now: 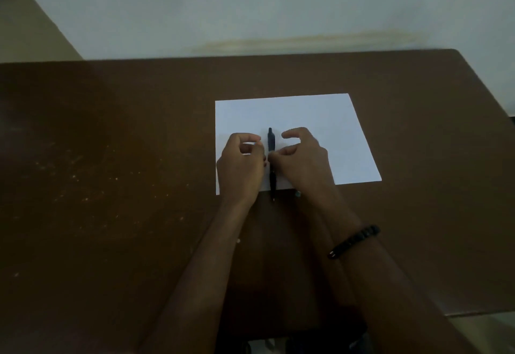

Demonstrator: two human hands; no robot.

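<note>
A black pen (pixel 271 139) lies lengthwise on a white sheet of paper (pixel 328 130), its near end reaching past the sheet's front edge onto the brown table (pixel 111 158). My left hand (pixel 241 166) sits on the pen's left side with curled fingers, its thumb against the pen's middle. My right hand (pixel 303 161) sits on the right side, fingers curled, with a fingertip and thumb pinching the pen at the same spot. Part of the pen's middle is hidden between the hands.
The table's far edge meets a pale wall (pixel 278 5). A small pale object (pixel 298 193) lies by the sheet's front edge under my right wrist. A black beaded bracelet (pixel 354 240) is on my right forearm.
</note>
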